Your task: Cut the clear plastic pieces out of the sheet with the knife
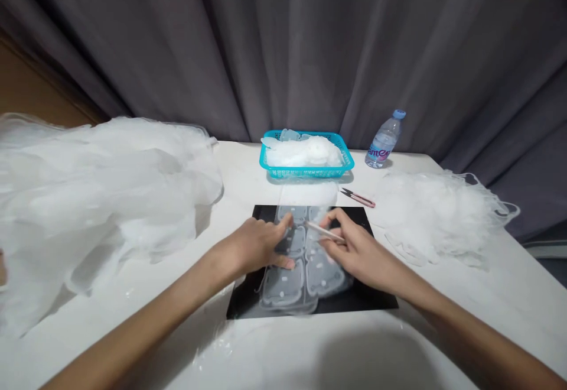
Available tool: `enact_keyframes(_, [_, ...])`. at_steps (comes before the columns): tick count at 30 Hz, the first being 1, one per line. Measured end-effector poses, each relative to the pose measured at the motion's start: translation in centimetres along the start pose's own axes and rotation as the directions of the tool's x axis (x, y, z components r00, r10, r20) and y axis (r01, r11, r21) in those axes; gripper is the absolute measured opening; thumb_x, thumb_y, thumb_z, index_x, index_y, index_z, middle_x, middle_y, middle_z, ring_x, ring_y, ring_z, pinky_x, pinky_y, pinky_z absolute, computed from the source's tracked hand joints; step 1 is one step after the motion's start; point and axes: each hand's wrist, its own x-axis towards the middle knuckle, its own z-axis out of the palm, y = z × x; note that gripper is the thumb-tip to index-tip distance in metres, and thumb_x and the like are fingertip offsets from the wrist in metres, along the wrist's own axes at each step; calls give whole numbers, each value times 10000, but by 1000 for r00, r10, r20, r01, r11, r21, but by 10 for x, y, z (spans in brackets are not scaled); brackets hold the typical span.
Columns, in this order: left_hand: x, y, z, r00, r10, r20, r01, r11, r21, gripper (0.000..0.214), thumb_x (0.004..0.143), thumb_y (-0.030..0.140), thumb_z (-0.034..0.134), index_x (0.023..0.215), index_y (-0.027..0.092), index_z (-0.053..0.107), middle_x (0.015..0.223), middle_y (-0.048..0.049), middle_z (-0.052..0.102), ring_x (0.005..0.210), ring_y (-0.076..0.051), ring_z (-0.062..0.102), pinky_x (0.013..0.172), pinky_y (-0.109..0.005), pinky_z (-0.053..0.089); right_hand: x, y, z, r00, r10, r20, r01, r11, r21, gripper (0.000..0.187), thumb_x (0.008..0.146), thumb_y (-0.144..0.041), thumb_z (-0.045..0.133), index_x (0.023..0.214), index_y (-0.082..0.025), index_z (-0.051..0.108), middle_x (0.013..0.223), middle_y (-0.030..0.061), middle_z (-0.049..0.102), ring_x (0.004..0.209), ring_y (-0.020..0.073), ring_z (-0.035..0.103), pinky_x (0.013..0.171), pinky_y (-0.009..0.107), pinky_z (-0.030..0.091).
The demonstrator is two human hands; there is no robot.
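A black mat (354,298) lies on the white table in front of me. On it rests a clear plastic sheet (295,278) with rounded panels and small white dots. My left hand (257,245) presses down on the sheet, fingers pinched near its top. My right hand (354,248) grips a thin pale stick-like tool (323,231), its tip pointing left at the sheet close to my left fingers.
A turquoise basket (306,168) of clear plastic pieces stands behind the mat. Small snips (358,198) and a water bottle (383,142) are to its right. Heaps of clear plastic lie left (101,189) and right (436,213). A grey curtain hangs behind.
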Motion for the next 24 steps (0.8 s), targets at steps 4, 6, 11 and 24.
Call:
enact_keyframes(4, [-21, 36, 11, 993, 102, 67, -111, 983, 145, 962, 725, 569, 866, 1495, 129, 495, 1020, -159, 804, 951, -394, 759, 794, -387, 519, -47, -6, -30, 959, 150, 239, -132, 987, -89, 128, 995, -253, 542, 1121, -258, 515, 717, -57, 635, 653, 138, 562, 612, 222, 383])
enact_keyframes(6, [-29, 47, 14, 983, 153, 98, -167, 973, 158, 915, 712, 574, 884, 1437, 126, 553, 1021, -160, 801, 934, -387, 758, 792, -390, 521, -64, 1, -36, 922, 234, 307, -212, 972, -104, 143, 992, -263, 565, 1131, -249, 537, 703, -53, 648, 640, 138, 586, 613, 223, 395])
enact_keyframes(11, [-17, 20, 15, 945, 219, -242, -216, 976, 40, 648, 866, 691, 681, 1236, 161, 626, 1274, -183, 687, 1113, -371, 688, 871, -423, 532, -69, 21, -37, 948, 217, 235, -147, 948, -281, 255, 1056, -419, 505, 977, -226, 652, 620, -31, 614, 593, 154, 570, 618, 265, 379])
enact_keyframes(24, [18, -50, 59, 811, 211, -546, -383, 897, -222, 555, 955, 666, 581, 1333, 262, 628, 1576, -64, 523, 1357, -294, 588, 1134, -444, 490, 50, 18, -4, 926, -376, 22, 376, 918, -122, 271, 1075, -358, 526, 903, -213, 677, 780, 0, 677, 823, 170, 657, 825, 304, 474])
